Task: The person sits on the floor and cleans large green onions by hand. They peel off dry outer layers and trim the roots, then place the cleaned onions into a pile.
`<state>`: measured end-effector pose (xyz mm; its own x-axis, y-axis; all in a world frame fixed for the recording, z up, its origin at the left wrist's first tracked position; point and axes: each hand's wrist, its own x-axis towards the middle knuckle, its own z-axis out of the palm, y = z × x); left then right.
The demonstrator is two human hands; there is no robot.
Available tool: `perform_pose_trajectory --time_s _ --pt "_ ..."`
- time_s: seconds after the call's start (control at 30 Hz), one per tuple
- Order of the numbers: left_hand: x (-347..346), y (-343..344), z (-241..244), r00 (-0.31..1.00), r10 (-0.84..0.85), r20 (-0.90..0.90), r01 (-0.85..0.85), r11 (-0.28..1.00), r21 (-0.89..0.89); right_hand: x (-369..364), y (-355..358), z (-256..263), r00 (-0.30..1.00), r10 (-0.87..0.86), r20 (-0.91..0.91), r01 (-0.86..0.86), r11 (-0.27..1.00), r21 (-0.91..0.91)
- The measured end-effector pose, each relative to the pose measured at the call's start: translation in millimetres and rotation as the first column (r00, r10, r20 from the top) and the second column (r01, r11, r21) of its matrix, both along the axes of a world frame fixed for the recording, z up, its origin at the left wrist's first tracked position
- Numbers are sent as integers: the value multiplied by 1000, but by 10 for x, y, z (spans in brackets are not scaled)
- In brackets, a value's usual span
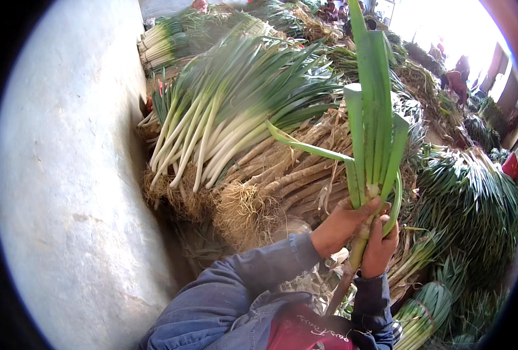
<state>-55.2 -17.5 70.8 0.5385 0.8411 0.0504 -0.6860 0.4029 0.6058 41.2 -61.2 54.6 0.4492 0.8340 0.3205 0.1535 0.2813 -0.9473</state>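
Both of my hands grip one large green onion stalk (357,249) with broad green leaves (377,131) fanning upward. My left hand (341,225) closes around the stalk just below the leaf fork, its thumb pressed on the base of the leaves. On the other side, my right hand (379,249) holds the same stalk and a leaf that bends down beside it. The stalk's brownish lower part slants down toward my lap. Beyond my left forearm lies a heap of unpeeled green onions (285,179) with dry brown skins and a tangle of roots (245,210).
Cleaned green onions (206,135) with white stems lie fanned on the heap. A pale wall (79,175) rises close on the left. Leafy piles (468,197) and a tied bundle (429,306) stand at the right. People (458,83) sit far back.
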Motion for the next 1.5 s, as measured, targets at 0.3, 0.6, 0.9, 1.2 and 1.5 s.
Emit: perform_pose_trajectory --time_s 0.3,0.6,0.9,1.2,1.5 --pt "-200 392 40 841 480 -251 -397 861 318 503 -1217 -1084 932 294 213 -191 896 -400" --pt "-445 1252 164 786 595 -164 -545 794 268 1181 -2071 -2023 684 712 161 -152 354 -923" --pt "-510 1358 249 890 455 -11 -432 851 298 852 -1474 -807 734 514 444 -301 832 -467" --pt "-151 1055 292 961 270 53 -275 932 236 76 -1243 -1314 859 440 262 -225 783 -580" --pt "30 444 -39 531 -164 -831 614 750 244 182 -1184 -937 987 118 113 -74 939 -337"
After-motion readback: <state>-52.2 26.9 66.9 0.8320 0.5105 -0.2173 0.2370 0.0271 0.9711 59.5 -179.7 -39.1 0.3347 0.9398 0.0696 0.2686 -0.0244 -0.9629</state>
